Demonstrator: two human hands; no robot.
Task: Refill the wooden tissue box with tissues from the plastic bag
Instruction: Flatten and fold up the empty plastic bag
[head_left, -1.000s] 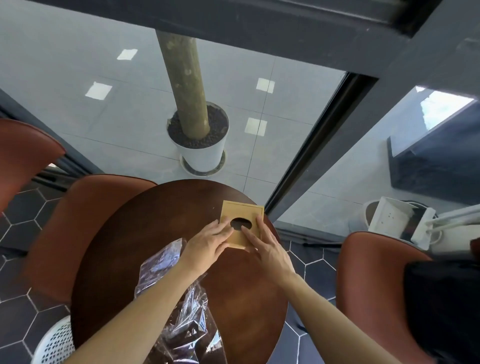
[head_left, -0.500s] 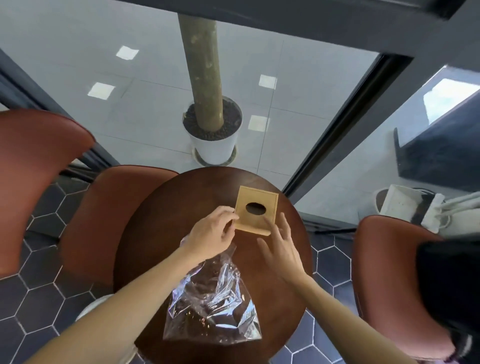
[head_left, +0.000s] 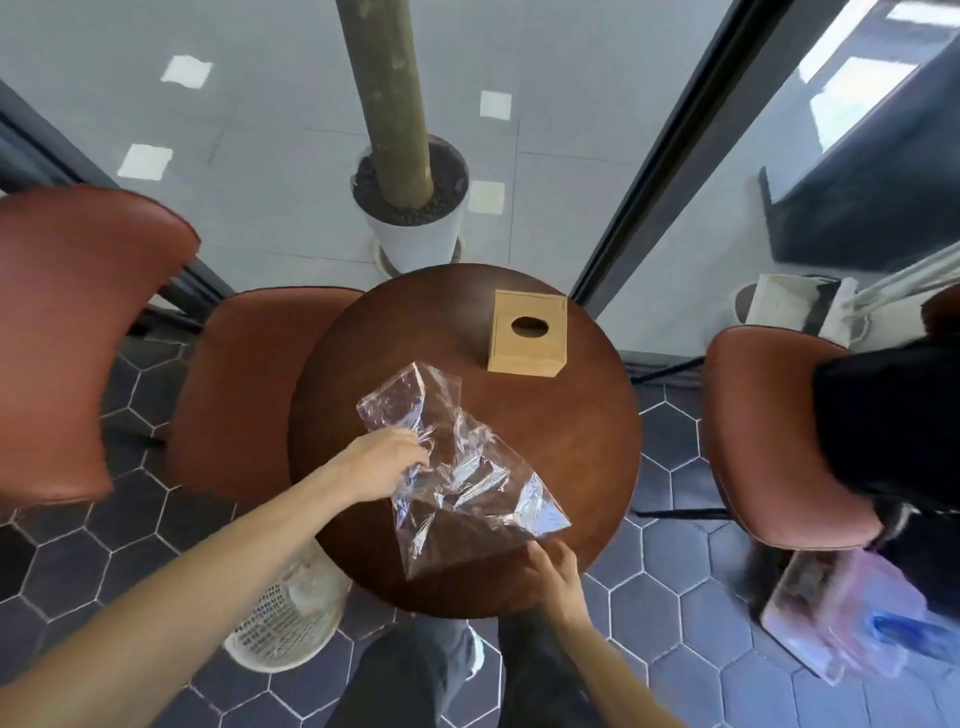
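A wooden tissue box (head_left: 527, 333) with an oval hole in its top stands upright at the far side of the round dark wooden table (head_left: 582, 415). A crumpled clear plastic bag (head_left: 457, 467) lies across the table's middle and near part; I see no tissues inside it. My left hand (head_left: 382, 462) pinches the bag's left edge. My right hand (head_left: 553, 569) rests at the bag's near right corner, fingers touching the plastic; whether it grips is unclear. Both hands are well away from the box.
Brown padded chairs stand left (head_left: 249, 384), far left (head_left: 67, 332) and right (head_left: 769, 436) of the table. A white plastic basket (head_left: 285, 623) sits on the hexagon-tiled floor under my left arm. A potted trunk (head_left: 410, 208) stands beyond the glass. A pink bag (head_left: 852, 618) lies at the lower right.
Both hands left the tissue box and came back to the plastic bag. The box now stands alone on the far side of the table. The view tilted downward.
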